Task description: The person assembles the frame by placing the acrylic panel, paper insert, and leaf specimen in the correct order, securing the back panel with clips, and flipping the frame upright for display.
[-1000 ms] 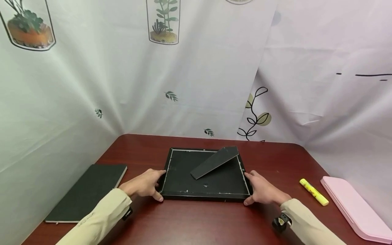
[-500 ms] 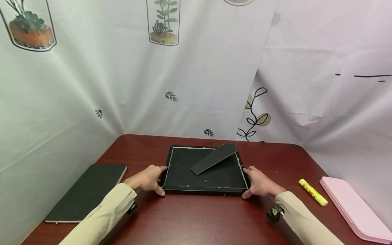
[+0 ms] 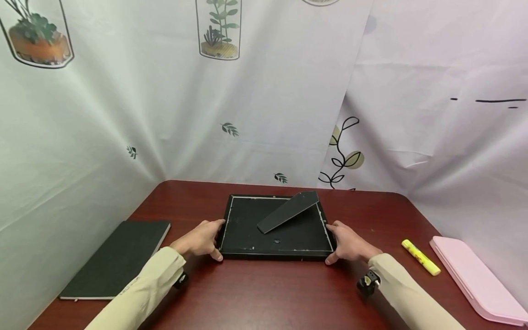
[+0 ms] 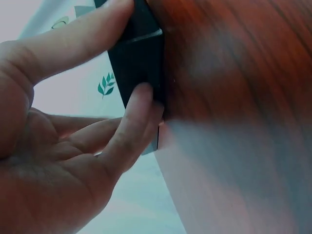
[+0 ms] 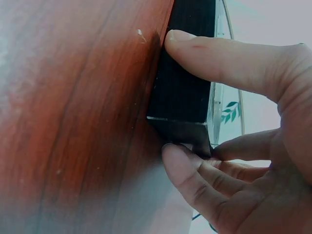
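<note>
A black picture frame (image 3: 243, 229) lies face down on the table, its back up. Its stand leg (image 3: 288, 211) slants across the back, the wide end past the upper right edge. My left hand (image 3: 200, 239) grips the near left corner, thumb on the front edge and fingers along the left side. At the near right corner my right hand (image 3: 349, 244) holds the frame the same way. In the left wrist view, fingertips (image 4: 142, 92) press the black side. The right wrist view has the thumb (image 5: 195, 51) on the frame's edge (image 5: 185, 100). The frame's face is hidden.
To the left lies a dark notebook (image 3: 119, 261). On the right are a yellow marker-like stick (image 3: 420, 257) and a pink case (image 3: 478, 277). A printed white curtain (image 3: 264, 101) hangs behind the reddish-brown table (image 3: 264, 298).
Both hands have slid the picture frame a little away from me, toward the table's back. Their hold on its near corners has stayed the same.
</note>
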A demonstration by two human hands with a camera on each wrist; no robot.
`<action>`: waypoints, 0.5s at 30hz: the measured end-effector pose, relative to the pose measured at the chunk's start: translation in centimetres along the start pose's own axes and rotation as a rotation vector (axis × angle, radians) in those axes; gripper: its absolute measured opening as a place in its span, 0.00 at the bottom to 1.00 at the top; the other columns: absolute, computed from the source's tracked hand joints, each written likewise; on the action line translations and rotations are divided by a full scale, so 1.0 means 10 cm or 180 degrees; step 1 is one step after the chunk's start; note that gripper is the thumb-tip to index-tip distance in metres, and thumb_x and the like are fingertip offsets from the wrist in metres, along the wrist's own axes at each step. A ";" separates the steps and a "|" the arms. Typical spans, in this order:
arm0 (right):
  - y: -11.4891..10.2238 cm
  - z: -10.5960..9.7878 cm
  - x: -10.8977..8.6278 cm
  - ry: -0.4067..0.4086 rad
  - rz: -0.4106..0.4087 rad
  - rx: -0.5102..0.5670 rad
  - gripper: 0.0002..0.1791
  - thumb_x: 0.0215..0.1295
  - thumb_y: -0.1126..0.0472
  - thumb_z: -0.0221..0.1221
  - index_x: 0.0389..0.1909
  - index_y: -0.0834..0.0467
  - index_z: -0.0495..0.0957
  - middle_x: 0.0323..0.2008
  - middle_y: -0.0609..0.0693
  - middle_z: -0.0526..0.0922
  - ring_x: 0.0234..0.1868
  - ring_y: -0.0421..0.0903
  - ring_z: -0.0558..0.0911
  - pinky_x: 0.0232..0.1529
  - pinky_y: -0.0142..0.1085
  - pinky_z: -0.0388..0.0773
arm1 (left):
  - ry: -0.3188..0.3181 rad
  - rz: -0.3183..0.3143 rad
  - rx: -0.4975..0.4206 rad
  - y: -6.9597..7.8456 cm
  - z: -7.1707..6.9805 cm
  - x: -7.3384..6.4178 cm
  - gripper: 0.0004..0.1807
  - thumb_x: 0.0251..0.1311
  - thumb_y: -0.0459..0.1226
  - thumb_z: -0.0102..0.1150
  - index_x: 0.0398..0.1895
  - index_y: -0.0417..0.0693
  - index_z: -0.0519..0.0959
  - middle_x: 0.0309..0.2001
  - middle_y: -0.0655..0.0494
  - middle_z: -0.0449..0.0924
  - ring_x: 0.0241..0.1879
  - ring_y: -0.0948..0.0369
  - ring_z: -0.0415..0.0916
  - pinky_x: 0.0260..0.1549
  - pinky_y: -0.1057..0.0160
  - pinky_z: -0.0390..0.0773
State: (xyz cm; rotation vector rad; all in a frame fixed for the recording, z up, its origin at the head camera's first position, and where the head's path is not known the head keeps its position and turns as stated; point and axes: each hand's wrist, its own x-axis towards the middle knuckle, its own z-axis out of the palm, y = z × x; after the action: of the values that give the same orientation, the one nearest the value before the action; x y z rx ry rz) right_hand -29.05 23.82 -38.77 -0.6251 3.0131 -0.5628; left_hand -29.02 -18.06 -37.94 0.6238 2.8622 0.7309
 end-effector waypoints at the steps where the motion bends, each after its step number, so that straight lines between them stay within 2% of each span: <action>1: 0.01 0.00 0.01 0.0001 0.0004 0.0014 0.59 0.28 0.56 0.84 0.64 0.77 0.69 0.44 0.57 0.75 0.41 0.47 0.73 0.44 0.40 0.74 | 0.0041 0.0008 0.0008 0.00 0.01 0.00 0.60 0.29 0.33 0.86 0.69 0.24 0.62 0.50 0.37 0.82 0.36 0.57 0.84 0.49 0.52 0.83; 3: 0.01 0.00 0.01 0.0001 -0.0004 0.0013 0.59 0.28 0.56 0.84 0.64 0.77 0.69 0.43 0.56 0.75 0.41 0.47 0.73 0.43 0.39 0.74 | 0.0083 0.0018 0.0004 -0.01 0.02 0.00 0.61 0.28 0.34 0.86 0.69 0.24 0.61 0.51 0.35 0.82 0.37 0.55 0.84 0.48 0.52 0.83; 6: 0.03 0.01 0.02 0.0010 0.0012 0.0012 0.59 0.28 0.56 0.84 0.64 0.77 0.69 0.43 0.56 0.75 0.39 0.46 0.73 0.42 0.38 0.73 | 0.0114 -0.0019 -0.0230 -0.02 0.02 0.00 0.60 0.28 0.31 0.86 0.70 0.25 0.62 0.57 0.29 0.79 0.41 0.50 0.86 0.46 0.50 0.84; 11: 0.04 0.00 0.04 0.0037 0.0012 0.0043 0.59 0.28 0.55 0.84 0.64 0.76 0.69 0.42 0.56 0.75 0.39 0.46 0.73 0.41 0.38 0.73 | 0.0078 0.0111 -0.0531 -0.10 0.00 -0.01 0.61 0.33 0.32 0.84 0.73 0.27 0.58 0.61 0.28 0.76 0.47 0.45 0.86 0.47 0.50 0.84; 15: 0.05 -0.01 0.04 0.0041 0.0019 0.0059 0.59 0.28 0.55 0.84 0.64 0.76 0.69 0.43 0.56 0.76 0.39 0.46 0.73 0.42 0.38 0.74 | -0.0040 0.0234 -0.1007 -0.17 -0.06 -0.03 0.62 0.41 0.33 0.81 0.77 0.29 0.51 0.66 0.30 0.72 0.58 0.42 0.80 0.53 0.48 0.82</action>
State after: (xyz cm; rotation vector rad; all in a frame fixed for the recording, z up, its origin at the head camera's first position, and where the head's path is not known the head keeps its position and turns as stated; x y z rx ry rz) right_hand -29.59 24.18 -38.84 -0.6138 3.0170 -0.5959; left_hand -29.49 -19.75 -38.24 0.6842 2.6399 1.1548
